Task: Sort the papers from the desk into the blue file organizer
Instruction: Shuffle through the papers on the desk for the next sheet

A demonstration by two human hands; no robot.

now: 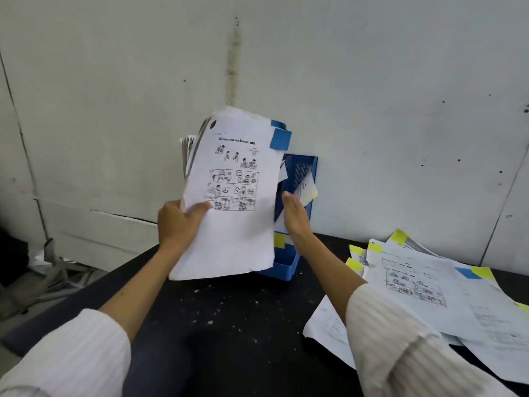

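My left hand [179,222] grips a white sheet with cartoon drawings [232,202] by its left edge, thumb on the front. A blue sticky tab [280,138] sits at the sheet's top right corner. The sheet is upright in front of the blue file organizer [299,170], hiding most of it. More papers stand behind the sheet at its upper left. My right hand [296,216] is flat with straight fingers, just right of the sheet and next to the organizer, holding nothing. A loose pile of papers with yellow and blue tabs [429,285] lies on the dark desk at the right.
The dark desk [229,325] is speckled with white crumbs and ends at a grey wall. A paper with a yellow tab [307,189] sticks out of the organizer's right side. Crumpled grey material [48,270] lies on the floor at the left.
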